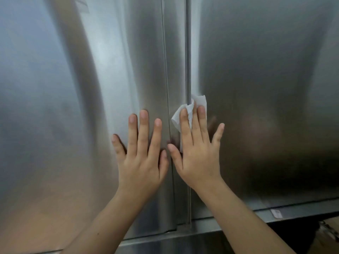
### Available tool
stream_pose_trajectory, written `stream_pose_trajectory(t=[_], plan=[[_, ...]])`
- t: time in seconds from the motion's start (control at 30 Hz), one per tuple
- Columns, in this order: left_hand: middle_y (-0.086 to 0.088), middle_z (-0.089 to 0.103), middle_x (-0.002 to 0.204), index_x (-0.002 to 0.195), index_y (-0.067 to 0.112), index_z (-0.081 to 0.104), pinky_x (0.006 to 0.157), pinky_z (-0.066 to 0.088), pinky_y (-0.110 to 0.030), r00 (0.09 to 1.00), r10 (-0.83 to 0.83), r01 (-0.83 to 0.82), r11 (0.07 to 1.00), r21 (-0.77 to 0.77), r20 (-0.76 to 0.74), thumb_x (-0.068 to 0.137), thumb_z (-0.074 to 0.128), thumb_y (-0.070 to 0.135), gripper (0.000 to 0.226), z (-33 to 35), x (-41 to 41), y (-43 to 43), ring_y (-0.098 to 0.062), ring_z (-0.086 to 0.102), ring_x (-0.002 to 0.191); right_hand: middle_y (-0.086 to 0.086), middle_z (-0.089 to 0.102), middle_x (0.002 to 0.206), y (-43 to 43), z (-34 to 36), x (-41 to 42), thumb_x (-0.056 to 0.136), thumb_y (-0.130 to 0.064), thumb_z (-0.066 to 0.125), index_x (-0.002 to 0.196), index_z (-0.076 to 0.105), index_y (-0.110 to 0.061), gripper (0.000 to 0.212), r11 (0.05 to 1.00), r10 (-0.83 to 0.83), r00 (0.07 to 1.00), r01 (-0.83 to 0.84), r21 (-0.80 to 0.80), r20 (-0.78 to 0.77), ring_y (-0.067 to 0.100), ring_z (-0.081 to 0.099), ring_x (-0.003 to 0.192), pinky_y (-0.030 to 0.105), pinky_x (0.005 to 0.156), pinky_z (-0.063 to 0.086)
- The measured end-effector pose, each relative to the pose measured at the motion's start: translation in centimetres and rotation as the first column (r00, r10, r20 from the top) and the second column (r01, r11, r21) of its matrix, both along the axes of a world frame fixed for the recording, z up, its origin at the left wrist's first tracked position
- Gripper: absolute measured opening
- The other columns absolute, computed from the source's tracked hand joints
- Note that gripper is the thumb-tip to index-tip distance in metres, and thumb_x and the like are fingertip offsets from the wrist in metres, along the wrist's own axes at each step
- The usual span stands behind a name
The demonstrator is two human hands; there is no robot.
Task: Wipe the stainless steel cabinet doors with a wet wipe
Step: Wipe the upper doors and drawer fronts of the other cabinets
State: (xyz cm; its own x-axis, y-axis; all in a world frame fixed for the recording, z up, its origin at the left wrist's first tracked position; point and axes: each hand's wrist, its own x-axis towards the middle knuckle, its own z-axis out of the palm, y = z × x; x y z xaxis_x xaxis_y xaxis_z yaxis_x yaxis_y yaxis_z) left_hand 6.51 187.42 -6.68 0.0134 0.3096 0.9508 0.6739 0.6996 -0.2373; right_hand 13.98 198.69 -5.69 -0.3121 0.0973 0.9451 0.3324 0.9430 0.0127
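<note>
Two brushed stainless steel cabinet doors fill the view: the left door (73, 88) and the right door (266, 70), meeting at a vertical seam (188, 52). My right hand (198, 149) lies flat with straight, spread fingers, pressing a crumpled white wet wipe (190, 109) against the seam and the right door's left edge. The wipe sticks out above and to the left of my fingers. My left hand (143, 154) lies flat on the left door beside it, fingers spread, holding nothing. The two thumbs nearly touch.
The doors' lower edge runs along a steel ledge (183, 237) at the bottom. A dark gap (300, 228) opens beneath the right door, with a brownish object (330, 230) at the far bottom right. A second vertical crease (166, 70) runs left of the seam.
</note>
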Motion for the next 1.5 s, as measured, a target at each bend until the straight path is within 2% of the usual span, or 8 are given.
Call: stream_pose_trajectory(t=[0.57, 0.77, 0.87, 1.0, 1.1, 1.23, 1.4, 1.5], plan=[[-0.016, 0.015, 0.149, 0.145, 0.008, 0.016, 0.107, 0.01, -0.06, 0.982, -0.006, 0.02, 0.997, -0.074, 0.187, 0.09, 0.04, 0.026, 0.063, -6.9, 1.9, -1.2, -0.026, -0.003, 0.143, 0.016, 0.014, 0.151, -1.2, -10.7, 1.9, 0.099, -0.047, 0.016, 0.146, 0.012, -0.008, 0.062, 0.991, 0.015, 0.974, 0.015, -0.134, 0.224, 0.027, 0.015, 0.141, 0.057, 0.107, 0.013], [-0.008, -0.012, 0.155, 0.15, 0.014, 0.0, 0.107, 0.011, -0.061, 0.955, 0.011, 0.027, 0.992, -0.124, 0.296, 0.091, 0.038, 0.026, 0.071, -9.8, 2.6, -1.8, -0.026, -0.007, 0.143, 0.019, 0.018, 0.15, -2.4, -13.4, 2.9, 0.097, -0.046, 0.02, 0.145, 0.016, -0.006, 0.063, 0.974, 0.031, 0.947, 0.043, -0.223, 0.319, 0.035, 0.023, 0.138, 0.061, 0.103, 0.015], [-0.014, 0.007, 0.152, 0.148, 0.01, 0.01, 0.106, 0.014, -0.062, 0.944, 0.001, 0.036, 0.994, -0.106, 0.329, 0.089, 0.04, 0.025, 0.068, -10.9, 3.1, -2.0, -0.026, -0.006, 0.143, 0.021, 0.023, 0.149, -2.8, -14.9, 3.6, 0.093, -0.045, 0.029, 0.143, 0.022, -0.003, 0.065, 0.967, 0.045, 0.926, 0.054, -0.251, 0.375, 0.037, 0.027, 0.136, 0.062, 0.101, 0.019], [-0.011, -0.004, 0.155, 0.146, 0.009, 0.011, 0.109, 0.007, -0.057, 0.918, -0.012, 0.056, 0.994, -0.099, 0.397, 0.089, 0.038, 0.025, 0.065, -11.7, 3.9, -1.8, -0.026, -0.008, 0.143, 0.021, 0.026, 0.147, -3.3, -17.0, 4.7, 0.09, -0.045, 0.032, 0.14, 0.034, -0.002, 0.066, 0.953, 0.062, 0.867, 0.097, -0.289, 0.495, 0.037, 0.03, 0.134, 0.063, 0.099, 0.026], [-0.014, 0.009, 0.151, 0.146, 0.009, 0.014, 0.107, 0.009, -0.058, 0.906, -0.012, 0.063, 0.992, -0.108, 0.424, 0.089, 0.038, 0.024, 0.064, -12.2, 4.3, -2.1, -0.025, -0.008, 0.143, 0.021, 0.029, 0.146, -3.8, -18.2, 5.2, 0.094, -0.047, 0.023, 0.138, 0.037, -0.001, 0.065, 0.931, 0.092, 0.834, 0.122, -0.344, 0.544, 0.037, 0.032, 0.133, 0.063, 0.097, 0.03], [-0.012, 0.002, 0.154, 0.147, 0.01, 0.011, 0.107, 0.012, -0.057, 0.898, -0.004, 0.068, 0.989, -0.13, 0.44, 0.089, 0.038, 0.024, 0.064, -12.7, 4.4, -2.5, -0.023, -0.008, 0.143, 0.02, 0.031, 0.146, -4.4, -19.7, 5.7, 0.098, -0.047, 0.005, 0.142, 0.031, -0.003, 0.068, 0.893, 0.132, 0.78, 0.174, -0.414, 0.612, 0.036, 0.033, 0.134, 0.061, 0.099, 0.03], [-0.002, -0.019, 0.155, 0.149, 0.015, 0.006, 0.109, 0.01, -0.055, 0.889, 0.001, 0.075, 0.986, -0.148, 0.458, 0.091, 0.035, 0.025, 0.065, -12.7, 4.3, -2.7, -0.022, -0.008, 0.143, 0.02, 0.026, 0.147, -4.4, -21.4, 6.2, 0.098, -0.046, 0.002, 0.142, 0.031, -0.003, 0.068, 0.89, 0.123, 0.755, 0.204, -0.408, 0.644, 0.031, 0.026, 0.139, 0.059, 0.101, 0.03], [-0.002, -0.016, 0.155, 0.147, 0.014, 0.011, 0.109, 0.011, -0.055, 0.887, 0.006, 0.074, 0.985, -0.155, 0.461, 0.091, 0.035, 0.025, 0.062, -12.8, 4.3, -2.8, -0.023, -0.007, 0.144, 0.019, 0.024, 0.149, -4.5, -21.9, 6.1, 0.098, -0.046, 0.003, 0.147, 0.008, -0.003, 0.065, 0.907, 0.095, 0.78, 0.187, -0.376, 0.618, 0.03, 0.02, 0.141, 0.057, 0.105, 0.025]])
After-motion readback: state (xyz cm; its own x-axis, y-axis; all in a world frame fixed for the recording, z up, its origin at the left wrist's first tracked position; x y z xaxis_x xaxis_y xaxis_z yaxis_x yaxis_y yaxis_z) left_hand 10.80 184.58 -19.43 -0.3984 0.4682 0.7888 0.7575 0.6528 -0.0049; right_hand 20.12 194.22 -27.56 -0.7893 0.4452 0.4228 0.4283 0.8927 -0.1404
